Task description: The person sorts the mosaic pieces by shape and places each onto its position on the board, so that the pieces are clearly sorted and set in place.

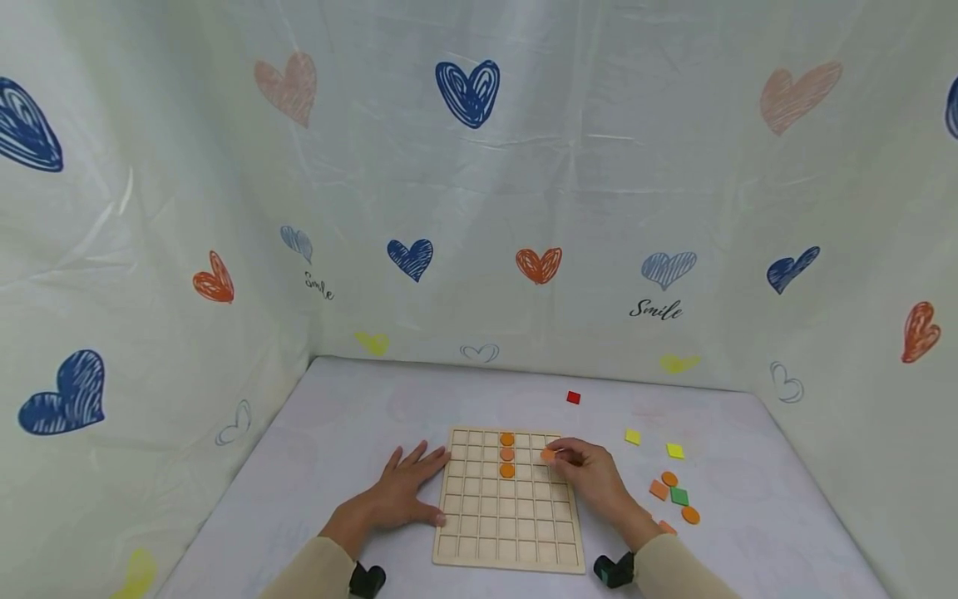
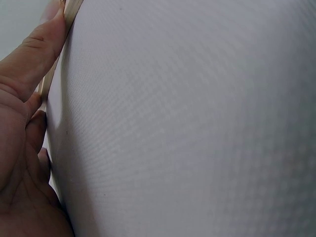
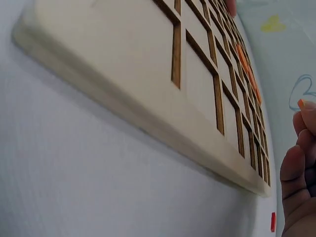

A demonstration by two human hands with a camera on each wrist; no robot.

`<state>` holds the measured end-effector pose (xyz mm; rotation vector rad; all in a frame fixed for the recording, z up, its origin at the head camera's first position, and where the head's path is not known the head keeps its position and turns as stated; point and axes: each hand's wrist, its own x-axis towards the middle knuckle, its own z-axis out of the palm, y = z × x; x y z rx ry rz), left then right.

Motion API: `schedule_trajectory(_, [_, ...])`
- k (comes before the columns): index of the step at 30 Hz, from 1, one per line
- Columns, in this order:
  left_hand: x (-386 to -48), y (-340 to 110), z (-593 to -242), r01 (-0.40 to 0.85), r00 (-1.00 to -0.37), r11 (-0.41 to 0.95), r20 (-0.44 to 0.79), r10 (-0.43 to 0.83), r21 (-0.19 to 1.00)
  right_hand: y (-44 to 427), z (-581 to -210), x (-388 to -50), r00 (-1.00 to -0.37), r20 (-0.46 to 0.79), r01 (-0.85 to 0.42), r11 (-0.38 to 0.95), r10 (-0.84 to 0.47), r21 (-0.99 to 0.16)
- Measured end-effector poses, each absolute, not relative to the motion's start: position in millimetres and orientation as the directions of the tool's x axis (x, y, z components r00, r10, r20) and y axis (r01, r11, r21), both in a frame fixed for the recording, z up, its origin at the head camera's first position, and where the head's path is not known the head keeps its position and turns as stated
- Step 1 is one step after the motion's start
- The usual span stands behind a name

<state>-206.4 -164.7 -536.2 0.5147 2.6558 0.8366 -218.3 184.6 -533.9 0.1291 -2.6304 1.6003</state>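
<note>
A pale wooden grid board [image 1: 496,527] lies flat on the white table. Three orange discs [image 1: 507,471] sit in one column of its upper cells. Between thumb and fingertips, my right hand [image 1: 595,481] pinches a small orange tile [image 1: 548,456] over the board's upper right part; the fingers partly cover its outline. In the right wrist view only a sliver of that tile [image 3: 301,104] shows. My left hand [image 1: 400,492] rests spread at the board's left side, with thumb and fingertips touching its edge. The left wrist view shows the thumb [image 2: 37,57] against that edge.
Right of the board lie yellow squares [image 1: 675,451], orange discs [image 1: 690,516], an orange square [image 1: 659,490] and a green square [image 1: 679,497]. A red square [image 1: 573,398] lies behind the board. My right wrist partly hides another orange piece [image 1: 667,527]. Heart-printed curtain [image 1: 569,191] surrounds the table.
</note>
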Motion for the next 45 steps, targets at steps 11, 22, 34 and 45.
schedule_trajectory(11, [-206, -165, -537, 0.251, -0.885, 0.755, -0.172, 0.432, 0.606, 163, -535, -213, -0.988, 0.063, -0.12, 0.448, -0.14, -0.886])
schedule_trajectory(22, [-209, -165, -539, 0.245, -0.888, 0.762, -0.178, 0.425, 0.6, 147, -542, -209, -0.959, 0.086, -0.208, 0.466, -0.269, -0.86])
schedule_trajectory(34, [-209, -166, -540, 0.256, -0.883, 0.761, -0.176, 0.435, 0.597, 140, -547, -205, -0.944, 0.086, -0.256, 0.541, -0.319, -0.801])
schedule_trajectory(45, [-208, -166, -539, 0.25, -0.888, 0.762, -0.173, 0.427, 0.597, 138, -550, -205, -0.939, 0.117, -0.299, 0.599, -0.324, -0.743])
